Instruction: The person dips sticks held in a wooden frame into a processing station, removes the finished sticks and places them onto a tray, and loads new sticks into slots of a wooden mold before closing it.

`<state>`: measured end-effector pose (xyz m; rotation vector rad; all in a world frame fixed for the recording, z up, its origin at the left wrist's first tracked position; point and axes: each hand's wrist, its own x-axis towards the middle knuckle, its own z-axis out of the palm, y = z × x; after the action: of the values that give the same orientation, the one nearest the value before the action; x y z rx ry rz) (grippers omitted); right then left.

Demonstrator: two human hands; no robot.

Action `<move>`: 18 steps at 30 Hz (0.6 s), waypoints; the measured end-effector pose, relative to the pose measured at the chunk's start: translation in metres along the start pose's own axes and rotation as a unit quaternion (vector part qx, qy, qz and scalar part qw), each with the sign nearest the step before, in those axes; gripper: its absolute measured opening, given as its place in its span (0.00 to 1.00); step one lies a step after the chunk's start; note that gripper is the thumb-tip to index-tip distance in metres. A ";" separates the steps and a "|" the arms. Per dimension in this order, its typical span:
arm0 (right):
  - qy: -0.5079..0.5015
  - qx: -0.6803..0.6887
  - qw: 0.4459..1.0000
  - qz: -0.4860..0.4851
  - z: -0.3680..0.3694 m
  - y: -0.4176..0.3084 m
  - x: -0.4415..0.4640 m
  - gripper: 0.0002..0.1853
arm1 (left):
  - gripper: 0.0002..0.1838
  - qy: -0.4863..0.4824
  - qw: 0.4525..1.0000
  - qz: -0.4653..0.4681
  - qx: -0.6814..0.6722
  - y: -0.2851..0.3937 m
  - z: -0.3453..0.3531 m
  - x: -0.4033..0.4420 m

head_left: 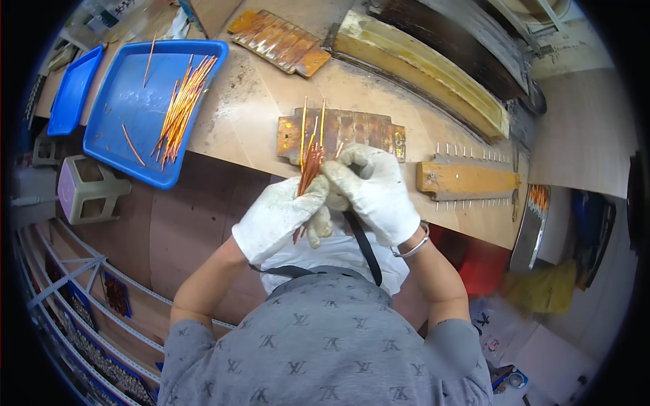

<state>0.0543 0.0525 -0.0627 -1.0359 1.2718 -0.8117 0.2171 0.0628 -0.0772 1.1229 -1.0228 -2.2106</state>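
Note:
Both my hands wear white work gloves, worn grey at the fingers. My left hand (284, 215) is closed around a bundle of thin copper-coloured rods (312, 162), which point away from me, some reaching further than others. Against the right side of that bundle, my right hand (372, 193) has its fingers pinched. A short copper-coloured tip (339, 149) shows just above those fingers; the rest of it is hidden by the glove. Beyond the hands, a stained brown notched board (365, 132) lies flat on the wooden table, partly behind the rods.
A blue tray (112, 152) with more loose copper-coloured rods (181, 111) sits at the left. On the table (237, 128) are another stained board (279, 42), a long yellowish block (420, 71) and a wooden block with metal pins (467, 178). A stool (88, 189) stands below left.

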 end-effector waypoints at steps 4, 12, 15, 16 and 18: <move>0.038 -0.203 0.961 -0.181 0.001 0.008 -0.002 0.09 | 0.12 0.038 0.999 0.010 -0.018 -0.008 0.001 0.000; 0.059 -0.237 0.967 -0.079 -0.048 -0.011 0.041 0.17 | 0.16 0.051 0.998 -0.017 -0.045 -0.008 -0.009 -0.013; 0.042 -0.301 0.949 -0.085 -0.047 0.004 0.064 0.17 | 0.17 0.082 0.996 -0.008 -0.030 -0.013 -0.017 -0.018; 0.048 -0.363 0.927 -0.080 -0.044 0.003 0.067 0.17 | 0.17 0.081 0.996 -0.008 -0.030 -0.014 -0.019 -0.019; 0.058 -0.387 0.916 -0.091 -0.041 0.003 0.070 0.17 | 0.15 0.063 0.997 -0.004 -0.052 -0.017 -0.022 -0.021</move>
<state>0.0238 -0.0178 -0.0906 -1.7761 1.6683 -0.4999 0.2465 0.0780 -0.0887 1.2050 -0.8434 -2.1421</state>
